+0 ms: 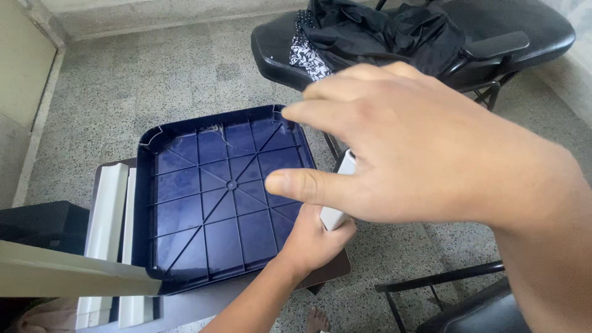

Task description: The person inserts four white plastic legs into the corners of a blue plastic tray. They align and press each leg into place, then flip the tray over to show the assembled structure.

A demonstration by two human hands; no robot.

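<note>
The left hand (314,237) has its fingers closed around a white part (341,192) at the right edge of the blue tray (209,197). The right hand (419,148) hovers above, fingers spread, holding nothing. A firm grip close to the tray seems best. White strips (108,213) lie left of the tray; a black chair (413,31) stands beyond it.

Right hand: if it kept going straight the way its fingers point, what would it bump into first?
Probably the dark blue ribbed tray. The right hand points left over it, close to the camera, so depth is unclear.
</note>
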